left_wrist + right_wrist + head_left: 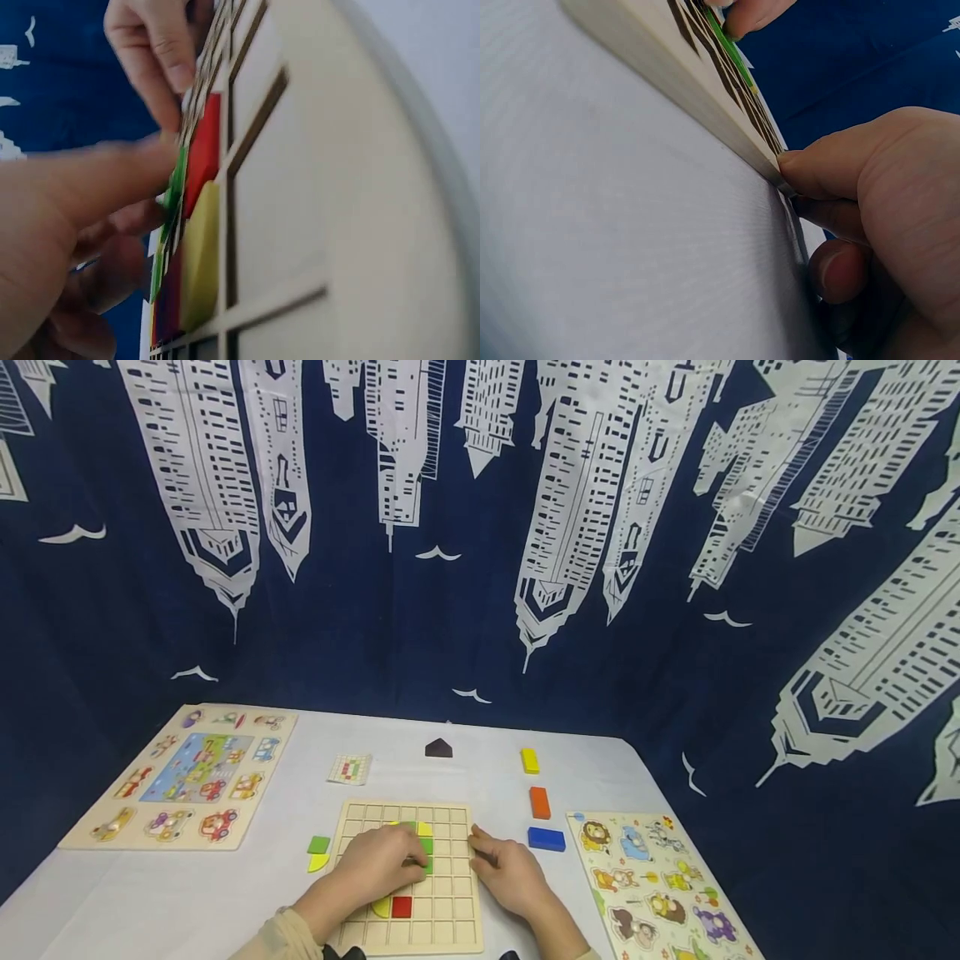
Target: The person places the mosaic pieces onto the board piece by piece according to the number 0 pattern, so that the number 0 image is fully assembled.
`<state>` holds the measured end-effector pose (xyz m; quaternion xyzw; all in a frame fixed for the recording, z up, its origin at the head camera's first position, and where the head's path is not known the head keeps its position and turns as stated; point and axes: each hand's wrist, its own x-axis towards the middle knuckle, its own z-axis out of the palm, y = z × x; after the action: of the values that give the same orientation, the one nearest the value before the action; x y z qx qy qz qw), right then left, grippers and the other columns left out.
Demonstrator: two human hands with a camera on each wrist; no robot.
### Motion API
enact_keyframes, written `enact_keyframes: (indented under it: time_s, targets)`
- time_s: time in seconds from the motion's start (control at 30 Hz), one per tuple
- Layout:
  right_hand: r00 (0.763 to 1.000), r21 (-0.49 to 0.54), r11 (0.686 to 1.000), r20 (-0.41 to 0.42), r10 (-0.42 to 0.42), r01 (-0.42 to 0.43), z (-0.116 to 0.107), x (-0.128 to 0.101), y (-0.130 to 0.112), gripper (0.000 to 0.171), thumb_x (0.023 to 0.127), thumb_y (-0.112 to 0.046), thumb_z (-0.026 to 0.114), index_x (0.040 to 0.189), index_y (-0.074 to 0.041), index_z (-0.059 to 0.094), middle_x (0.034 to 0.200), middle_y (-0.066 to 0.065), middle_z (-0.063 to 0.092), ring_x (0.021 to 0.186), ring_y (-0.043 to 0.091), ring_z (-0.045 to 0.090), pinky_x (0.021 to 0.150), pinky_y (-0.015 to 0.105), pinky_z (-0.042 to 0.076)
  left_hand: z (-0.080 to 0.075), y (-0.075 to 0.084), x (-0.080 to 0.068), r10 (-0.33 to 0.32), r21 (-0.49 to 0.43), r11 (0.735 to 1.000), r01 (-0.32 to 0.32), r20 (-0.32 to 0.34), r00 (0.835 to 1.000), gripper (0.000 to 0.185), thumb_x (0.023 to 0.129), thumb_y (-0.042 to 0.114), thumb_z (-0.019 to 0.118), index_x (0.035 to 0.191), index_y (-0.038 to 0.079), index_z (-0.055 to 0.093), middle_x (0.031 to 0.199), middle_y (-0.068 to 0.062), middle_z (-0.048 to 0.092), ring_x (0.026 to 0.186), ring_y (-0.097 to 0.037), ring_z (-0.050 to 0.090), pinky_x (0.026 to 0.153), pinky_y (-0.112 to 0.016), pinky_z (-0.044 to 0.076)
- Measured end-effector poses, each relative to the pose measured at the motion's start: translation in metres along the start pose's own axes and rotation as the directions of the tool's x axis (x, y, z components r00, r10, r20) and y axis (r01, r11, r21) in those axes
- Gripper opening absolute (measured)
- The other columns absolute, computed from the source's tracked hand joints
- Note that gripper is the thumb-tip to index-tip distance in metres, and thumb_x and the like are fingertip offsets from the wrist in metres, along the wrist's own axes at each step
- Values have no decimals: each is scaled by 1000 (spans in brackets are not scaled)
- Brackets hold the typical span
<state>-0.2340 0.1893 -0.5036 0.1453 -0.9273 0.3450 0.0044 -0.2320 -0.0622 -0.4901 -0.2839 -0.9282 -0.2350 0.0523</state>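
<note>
A wooden grid board (454,935) lies on the white table, with several coloured tiles set in its squares. My left hand (382,860) is over the middle of the board, thumb and finger at a green tile (177,184), seeming to pinch it; the palm hides some tiles. Near the board's lower part sit a red tile (402,907) and a yellow rounded tile (382,907), partly under the left hand. At the right edge, my right hand (512,872) grips the board, its thumb (799,166) on top and a finger lower against the side.
Left of the board lie a loose green tile (318,845) and yellow tile (318,862). Behind are a pattern card (350,769) and dark block (438,748). Yellow (530,761), orange (539,803) and blue (547,838) blocks stand right. Picture puzzles flank left (247,827) and right (660,860).
</note>
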Motion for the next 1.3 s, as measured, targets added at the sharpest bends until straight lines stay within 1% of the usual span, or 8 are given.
enact_keyframes:
  time_s: [0.1,0.2,0.33,0.4,0.47,0.57,0.67,1.3]
  targets:
    - [1000,4,1000,-4,2,-2,0,0,0,36,96,-17,69,132,-9,70,147,1,59,136,27,57,111,52,43,-9,-2,-8,4,-27,1000,-5,-19,1000,19,87,36,81,105,27,81,101,17,67,84,-2,62,68,-29,52]
    - [1000,9,1000,-5,2,-2,1,0,0,37,96,-17,69,132,-9,70,147,1,59,136,27,57,111,52,43,-26,-9,-20,-78,-52,996,72,-119,990,22,89,33,79,110,27,79,105,16,68,75,0,55,63,-24,46]
    - [1000,-14,1000,-5,7,-7,0,-1,2,37,96,-18,70,132,-10,70,147,0,59,136,27,57,111,52,43,-50,-34,-41,-265,-110,963,246,-234,935,22,91,20,76,112,26,77,106,14,70,63,-1,47,56,-23,39]
    - [1000,-22,1000,-8,12,-12,-1,-1,3,37,96,-18,70,132,-10,70,147,0,59,136,27,57,111,52,43,-57,-50,-52,-341,-142,939,314,-238,910,28,90,15,74,116,26,76,112,10,71,60,-6,49,53,-26,40]
    - [1000,-24,1000,-14,13,-13,-1,-2,4,37,96,-18,70,131,-9,70,146,0,60,135,28,57,111,53,43,-58,-65,-61,-388,-168,919,357,-223,894,34,90,15,74,123,24,74,121,4,71,72,-11,61,60,-29,47]
    - [1000,-13,1000,-17,8,-8,-1,-2,5,37,96,-18,70,131,-9,70,146,1,60,136,27,57,111,53,43,-54,-84,-70,-401,-164,912,375,-175,899,42,88,18,78,129,20,71,132,-6,69,103,-29,70,82,-43,57]
    - [1000,1,1000,-10,1,-1,0,-1,5,37,96,-18,70,132,-9,70,147,0,59,136,27,57,112,52,43,-50,-95,-76,-379,-138,922,361,-148,913,45,86,19,81,129,18,71,133,-9,68,127,-39,61,98,-56,52]
    - [1000,-12,1000,-7,8,-8,3,-1,1,37,96,-19,70,132,-10,70,147,-1,59,136,27,57,112,53,42,-44,-105,-81,-389,-126,920,370,-188,902,29,86,26,84,114,26,78,112,9,74,107,-19,69,78,-31,52]
